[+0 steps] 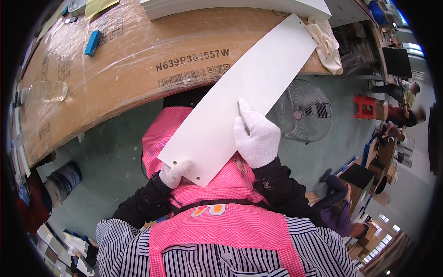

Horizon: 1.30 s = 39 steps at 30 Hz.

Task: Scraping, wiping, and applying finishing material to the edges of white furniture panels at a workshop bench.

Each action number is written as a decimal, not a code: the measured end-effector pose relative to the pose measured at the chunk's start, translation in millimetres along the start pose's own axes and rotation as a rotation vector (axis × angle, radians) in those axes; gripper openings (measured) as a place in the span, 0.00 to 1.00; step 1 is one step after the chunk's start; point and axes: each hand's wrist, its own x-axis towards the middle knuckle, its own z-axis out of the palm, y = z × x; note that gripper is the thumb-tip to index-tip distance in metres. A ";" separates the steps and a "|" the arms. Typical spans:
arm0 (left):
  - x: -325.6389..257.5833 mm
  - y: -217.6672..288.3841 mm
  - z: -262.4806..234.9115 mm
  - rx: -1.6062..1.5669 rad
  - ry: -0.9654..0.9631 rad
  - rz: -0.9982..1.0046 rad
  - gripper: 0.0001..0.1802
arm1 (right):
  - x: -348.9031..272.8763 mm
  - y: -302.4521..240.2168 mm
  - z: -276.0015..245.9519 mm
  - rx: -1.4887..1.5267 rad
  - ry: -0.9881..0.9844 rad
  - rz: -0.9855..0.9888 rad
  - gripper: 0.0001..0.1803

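Observation:
A long white board (249,74) lies slantwise across my lap, its far end resting over the table's edge. Small round metal fittings show near its corners. My left hand (175,174), in a white glove, is closed on the near left corner, thumb on top and the other fingers hidden beneath. Over the middle of the board is my gloved right hand (258,138), its index finger stretched forward against the surface. A short, thin dark object (239,109) shows beside that fingertip, seemingly pinched there; its kind is too small to tell.
The cardboard-covered table (124,69) holds a blue block (93,43), a clear container (48,92), stacked white boards (230,5) and a cream cloth (325,46). A floor fan (304,111) stands right of the board. Beyond are a red stool (364,107) and several people.

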 end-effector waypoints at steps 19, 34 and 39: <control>1.6 4.3 1.7 0.023 -0.016 0.010 0.32 | -4.6 2.2 -1.9 -0.017 0.047 0.077 0.21; 0.5 2.8 1.0 0.007 -0.026 -0.014 0.34 | -4.0 -0.2 -1.9 0.029 0.051 0.052 0.21; 1.3 3.0 0.4 0.034 -0.013 -0.012 0.35 | 2.5 -4.5 -6.2 -0.039 0.059 0.116 0.22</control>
